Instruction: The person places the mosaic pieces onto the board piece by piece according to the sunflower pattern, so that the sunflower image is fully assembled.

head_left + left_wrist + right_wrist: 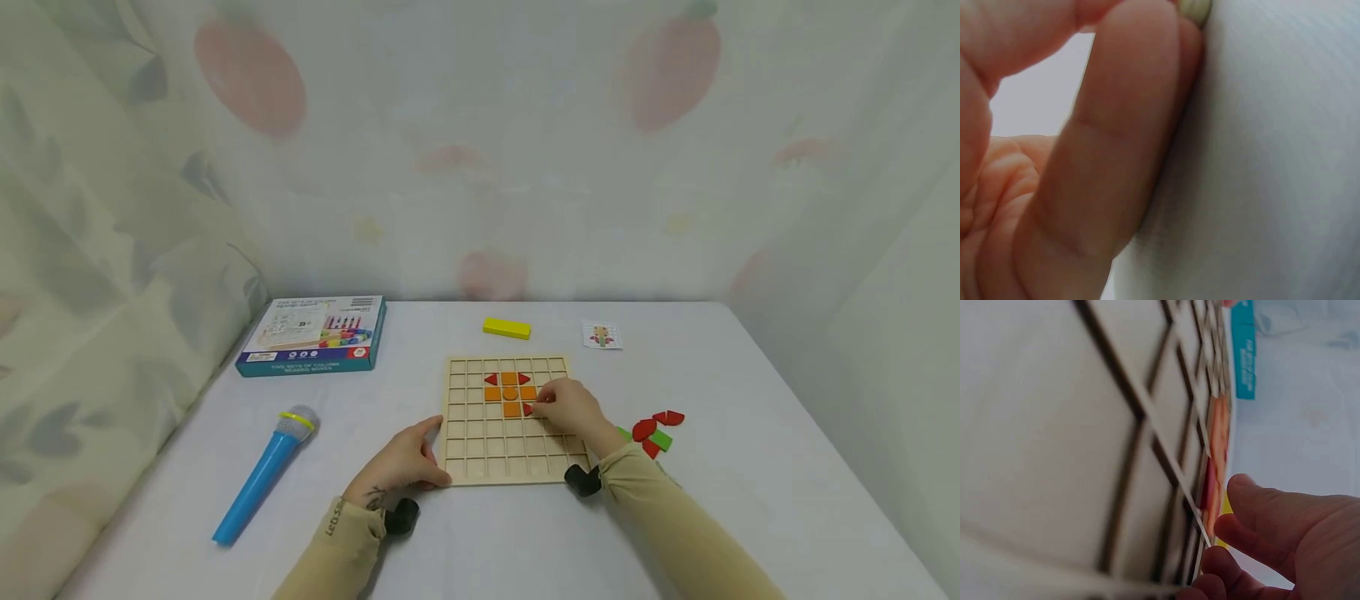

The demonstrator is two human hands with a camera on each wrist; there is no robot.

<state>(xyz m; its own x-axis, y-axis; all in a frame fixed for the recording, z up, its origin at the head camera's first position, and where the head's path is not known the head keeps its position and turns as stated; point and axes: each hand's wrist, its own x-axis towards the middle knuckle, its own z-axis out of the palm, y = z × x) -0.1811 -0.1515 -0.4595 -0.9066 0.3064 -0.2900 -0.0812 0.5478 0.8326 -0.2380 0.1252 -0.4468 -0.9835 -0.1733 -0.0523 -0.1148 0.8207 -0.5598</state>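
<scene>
A wooden grid board (476,450) lies flat on the white table. Several orange squares and a round orange piece on it form a cross, with red triangles (491,380) beside the top square. My left hand (401,458) holds the board's lower left corner, index finger at the side edge and thumb at the front. In the left wrist view, only a bit of the board (1196,9) shows past a finger. Fingertips of my right hand (570,407) touch a red triangle (528,409) right of the lowest orange square. The right wrist view shows that red piece (1208,481) in the grid beside the fingers.
Right of the board lie loose red pieces (644,429) and green pieces (662,440), partly behind the right forearm. Behind it are a yellow block (507,327) and a pattern card (602,335). A toy microphone (262,479) and a flat box (311,337) are at the left.
</scene>
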